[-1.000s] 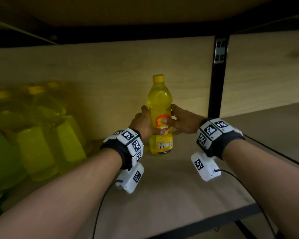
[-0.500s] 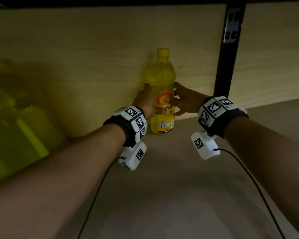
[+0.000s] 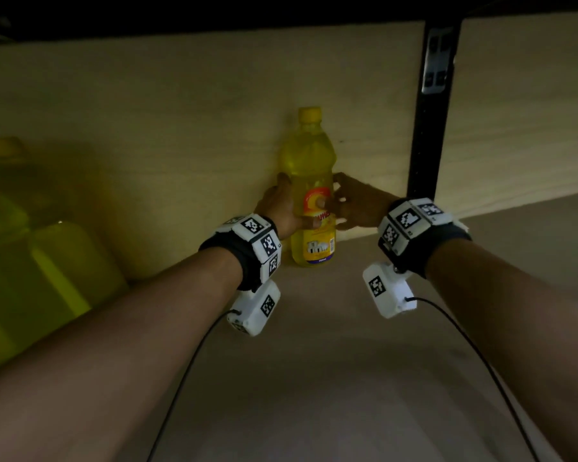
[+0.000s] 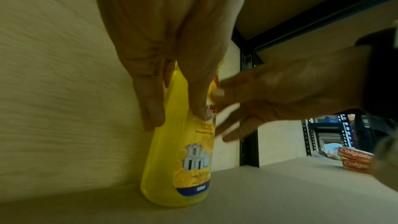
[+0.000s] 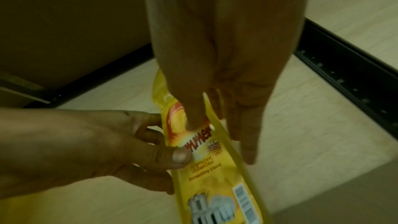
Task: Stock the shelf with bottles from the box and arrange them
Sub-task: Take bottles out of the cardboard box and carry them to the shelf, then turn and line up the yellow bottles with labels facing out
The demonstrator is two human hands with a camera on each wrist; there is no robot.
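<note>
A yellow bottle (image 3: 311,195) with a yellow cap and a lemon label stands upright on the wooden shelf (image 3: 314,361), close to the back panel. My left hand (image 3: 282,208) grips its left side, thumb on the label and fingers round the back. My right hand (image 3: 351,205) holds the right side, its thumb pressing the label. In the left wrist view, the left hand (image 4: 172,83) wraps the bottle (image 4: 178,159) and the right hand (image 4: 269,98) reaches in from the right. From the right wrist, the right hand (image 5: 215,100) pinches the bottle (image 5: 215,168) opposite the left hand (image 5: 107,142).
Several large yellow jugs (image 3: 47,261) crowd the shelf's left end. A black metal upright (image 3: 424,128) stands just right of the bottle. The upper shelf board hangs low overhead. Red toothpaste boxes (image 4: 355,159) lie in the neighbouring bay to the right.
Both hands have slid the bottle back toward the rear panel while keeping hold of it. My view has moved in closer under the upper shelf.
</note>
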